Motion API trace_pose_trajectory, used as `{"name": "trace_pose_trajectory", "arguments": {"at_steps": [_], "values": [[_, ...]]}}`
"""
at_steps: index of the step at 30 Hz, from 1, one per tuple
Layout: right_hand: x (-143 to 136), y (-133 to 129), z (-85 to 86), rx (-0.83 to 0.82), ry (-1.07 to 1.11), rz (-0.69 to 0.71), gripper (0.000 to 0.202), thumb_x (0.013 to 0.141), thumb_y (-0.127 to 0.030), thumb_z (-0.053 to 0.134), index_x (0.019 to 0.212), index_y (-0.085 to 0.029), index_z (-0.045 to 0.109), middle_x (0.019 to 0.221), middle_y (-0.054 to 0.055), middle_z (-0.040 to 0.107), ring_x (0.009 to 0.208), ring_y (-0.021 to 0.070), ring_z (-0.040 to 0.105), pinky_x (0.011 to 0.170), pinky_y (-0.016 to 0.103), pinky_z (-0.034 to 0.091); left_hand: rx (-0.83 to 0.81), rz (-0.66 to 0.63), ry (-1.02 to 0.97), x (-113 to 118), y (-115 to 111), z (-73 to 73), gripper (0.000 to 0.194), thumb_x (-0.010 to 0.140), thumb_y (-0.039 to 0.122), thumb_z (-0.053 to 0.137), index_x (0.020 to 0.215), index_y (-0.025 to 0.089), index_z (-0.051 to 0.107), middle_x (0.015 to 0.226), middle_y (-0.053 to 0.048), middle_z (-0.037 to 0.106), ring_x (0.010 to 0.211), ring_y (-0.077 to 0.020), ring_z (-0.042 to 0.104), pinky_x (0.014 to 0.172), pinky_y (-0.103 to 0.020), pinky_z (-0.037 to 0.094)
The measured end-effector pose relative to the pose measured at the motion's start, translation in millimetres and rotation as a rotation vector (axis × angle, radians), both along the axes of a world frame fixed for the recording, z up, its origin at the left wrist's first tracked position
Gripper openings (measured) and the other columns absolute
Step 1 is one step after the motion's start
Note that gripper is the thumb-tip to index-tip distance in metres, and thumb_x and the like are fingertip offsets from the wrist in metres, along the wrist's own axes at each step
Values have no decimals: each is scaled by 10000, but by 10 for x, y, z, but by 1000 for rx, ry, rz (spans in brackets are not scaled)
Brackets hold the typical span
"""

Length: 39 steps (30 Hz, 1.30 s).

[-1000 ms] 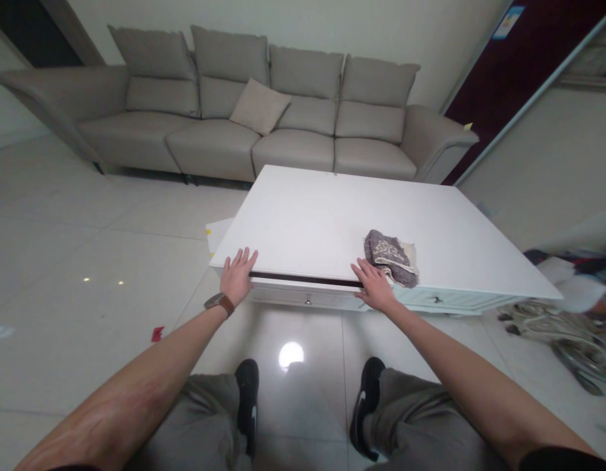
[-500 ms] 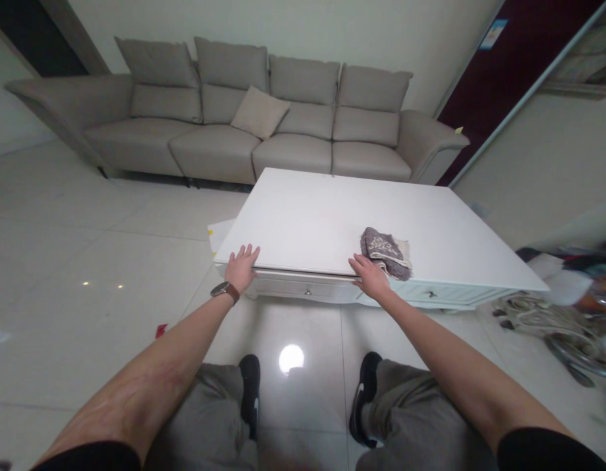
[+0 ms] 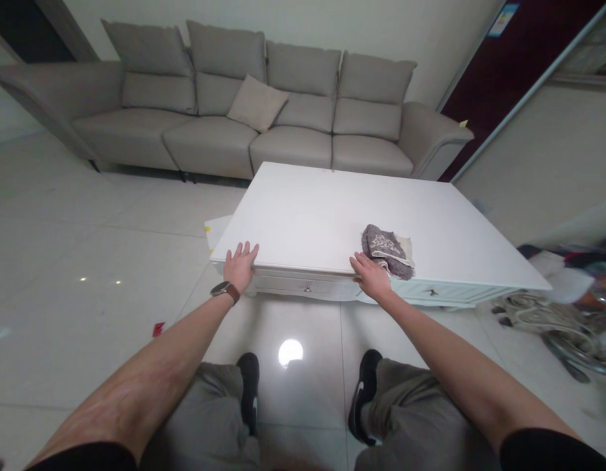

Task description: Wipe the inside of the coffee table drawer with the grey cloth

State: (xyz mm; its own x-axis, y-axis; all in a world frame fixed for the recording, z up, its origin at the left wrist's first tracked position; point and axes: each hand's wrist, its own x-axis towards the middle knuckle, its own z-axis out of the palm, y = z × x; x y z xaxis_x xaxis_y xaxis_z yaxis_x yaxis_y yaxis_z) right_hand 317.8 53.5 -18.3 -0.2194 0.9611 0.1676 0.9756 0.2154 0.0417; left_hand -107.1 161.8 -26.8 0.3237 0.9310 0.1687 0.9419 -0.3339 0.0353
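A white coffee table (image 3: 303,209) with front drawers stands before me. My left hand (image 3: 240,267), a watch (image 3: 225,291) on its wrist, lies on the near left edge of the tabletop with fingers spread. Farther right along that edge, my right hand (image 3: 371,276) rests with fingers stretched out over the top. Both thumbs are down at the front edge; what lies beneath the palms is hidden. A folded grey-and-cream patterned cloth (image 3: 387,252) sits on the tabletop right beside my right hand, its near corner partly covered by it.
Behind the table runs a long grey sofa (image 3: 293,150) with a loose cushion (image 3: 257,103). Coiled cords or hoses (image 3: 552,314) and other clutter lie on the floor at the right. A red scrap (image 3: 158,329) is on the tiles at left. My shoes are close below the table.
A dark gap under the tabletop's front edge has narrowed, as the top sits slightly lower. Both hands keep their places on the edge. The view has tilted slightly.
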Motion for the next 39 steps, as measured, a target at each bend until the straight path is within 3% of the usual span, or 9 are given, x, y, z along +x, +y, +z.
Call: {"name": "trace_pose_trajectory", "arguments": {"at_steps": [17, 26, 39], "values": [[-65, 36, 46, 13, -83, -27, 578, 846, -137, 600, 1395, -244, 456, 1514, 134, 469, 1384, 312, 371, 992, 475, 384, 13, 23, -16, 63, -9, -5, 680, 892, 139, 486, 1556, 215, 362, 1625, -161, 325, 1518, -347, 217, 1190, -603, 186], [-90, 75, 36, 20, -107, -45, 519, 857, -105, 546, 1357, -232, 483, 1482, 138, 494, 1321, 331, 387, 962, 473, 360, 26, 65, -36, 116, 18, -51, 804, 812, 45, 465, 1576, 256, 331, 1640, -109, 312, 1534, -319, 180, 1202, -606, 163], [-171, 93, 19, 40, -148, -68, 490, 824, -41, 518, 1283, -210, 514, 1380, 164, 545, 1258, 331, 417, 902, 451, 384, 34, 81, -38, 165, 9, -66, 762, 839, 17, 414, 1571, 216, 343, 1647, -144, 279, 1535, -339, 163, 1196, -626, 149]]}}
